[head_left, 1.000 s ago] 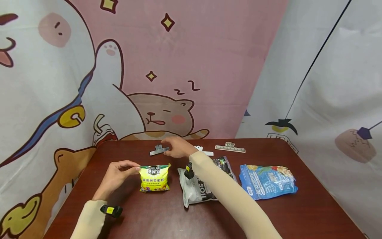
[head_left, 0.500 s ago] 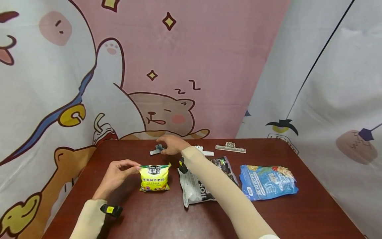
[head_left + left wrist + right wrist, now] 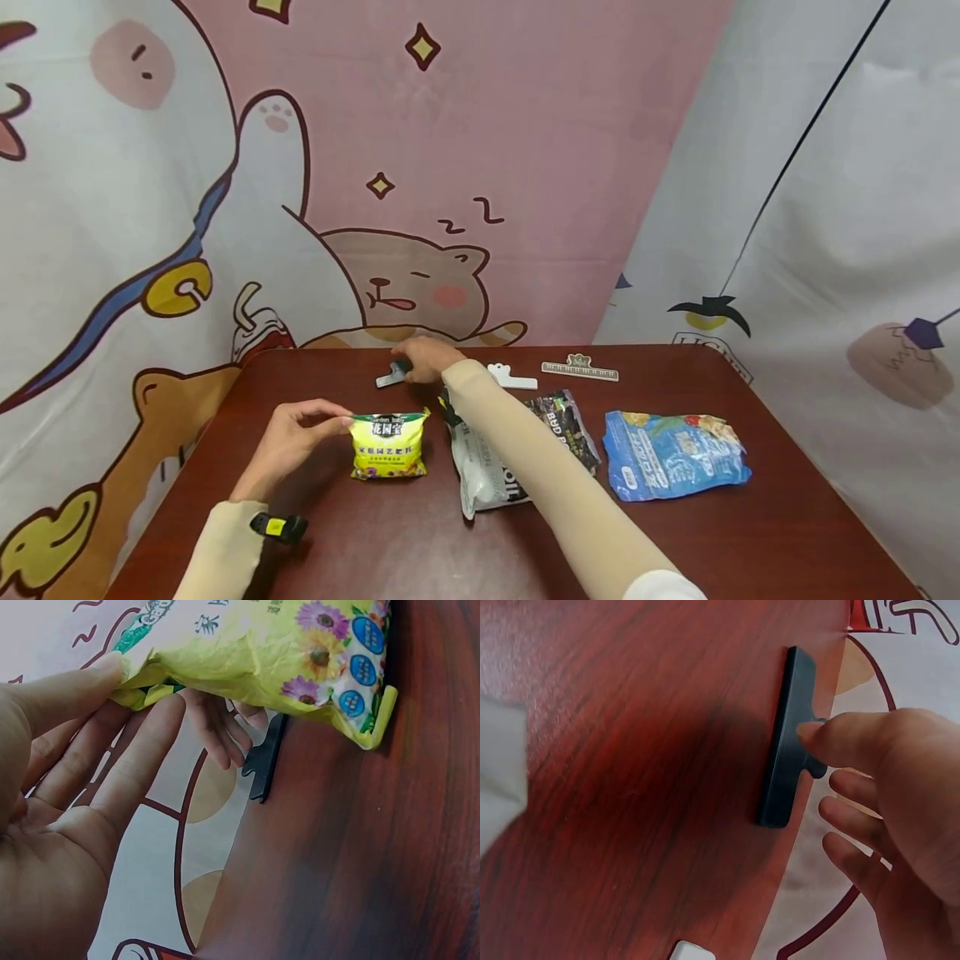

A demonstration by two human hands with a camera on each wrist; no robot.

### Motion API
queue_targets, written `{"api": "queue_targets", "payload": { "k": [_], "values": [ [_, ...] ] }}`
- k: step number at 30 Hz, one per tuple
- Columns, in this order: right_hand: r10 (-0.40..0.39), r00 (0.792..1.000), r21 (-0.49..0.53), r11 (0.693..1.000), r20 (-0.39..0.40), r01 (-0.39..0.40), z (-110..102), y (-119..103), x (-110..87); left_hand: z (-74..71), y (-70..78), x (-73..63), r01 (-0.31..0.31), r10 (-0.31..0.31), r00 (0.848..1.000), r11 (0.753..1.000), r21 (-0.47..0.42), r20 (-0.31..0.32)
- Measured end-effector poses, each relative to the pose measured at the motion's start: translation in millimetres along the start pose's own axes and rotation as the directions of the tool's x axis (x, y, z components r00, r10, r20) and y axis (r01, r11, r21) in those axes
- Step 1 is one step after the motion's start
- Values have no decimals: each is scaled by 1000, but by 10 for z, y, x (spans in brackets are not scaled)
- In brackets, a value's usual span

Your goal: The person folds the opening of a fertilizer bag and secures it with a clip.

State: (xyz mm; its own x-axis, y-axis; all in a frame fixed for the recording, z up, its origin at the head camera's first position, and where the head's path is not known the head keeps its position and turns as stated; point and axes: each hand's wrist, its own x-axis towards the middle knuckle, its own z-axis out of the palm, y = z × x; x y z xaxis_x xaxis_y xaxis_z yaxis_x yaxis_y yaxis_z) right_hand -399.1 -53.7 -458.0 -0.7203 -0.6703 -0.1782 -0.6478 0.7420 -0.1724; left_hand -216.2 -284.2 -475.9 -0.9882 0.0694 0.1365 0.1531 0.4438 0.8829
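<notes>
My left hand (image 3: 287, 440) pinches the upper left corner of a small yellow fertilizer bag (image 3: 387, 450), which stands upright on the table. In the left wrist view the thumb and a finger hold the bag's corner, while the other fingers are spread. My right hand (image 3: 431, 360) is at a dark bulldog clip (image 3: 784, 754) near the table's far edge. The right wrist view shows the thumb on the clip's handle; the index finger is hidden behind, and the other fingers are loosely bent.
Beneath my right forearm lies a grey-and-black soil bag (image 3: 480, 475), partly covered. A blue bag (image 3: 675, 458) lies to its right. Along the back are a white clip (image 3: 517, 382) and a pale, keyboard-patterned clip (image 3: 581, 369). A printed cloth (image 3: 555, 167) hangs behind the table (image 3: 390, 542).
My right hand has moved a little left, and its fingers now cover the clip's right part. The left hand and the yellow bag have stayed in place.
</notes>
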Motion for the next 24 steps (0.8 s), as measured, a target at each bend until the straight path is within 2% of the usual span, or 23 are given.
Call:
{"api": "queue_targets", "payload": {
  "k": [8,16,24],
  "values": [
    [-4,1000,-72,997,-19,3,51,-11,39,14,12,-16,8,-8,1000,1000,-2,-6],
    [19,999,-119,993,-27,-22,118,-90,113,7,15,2,-38,38,999,999,-9,-8],
    [14,999,-111,994,-49,-19,158,-82,151,8,43,-10,-29,29,1000,999,-26,-5]
  ]
}}
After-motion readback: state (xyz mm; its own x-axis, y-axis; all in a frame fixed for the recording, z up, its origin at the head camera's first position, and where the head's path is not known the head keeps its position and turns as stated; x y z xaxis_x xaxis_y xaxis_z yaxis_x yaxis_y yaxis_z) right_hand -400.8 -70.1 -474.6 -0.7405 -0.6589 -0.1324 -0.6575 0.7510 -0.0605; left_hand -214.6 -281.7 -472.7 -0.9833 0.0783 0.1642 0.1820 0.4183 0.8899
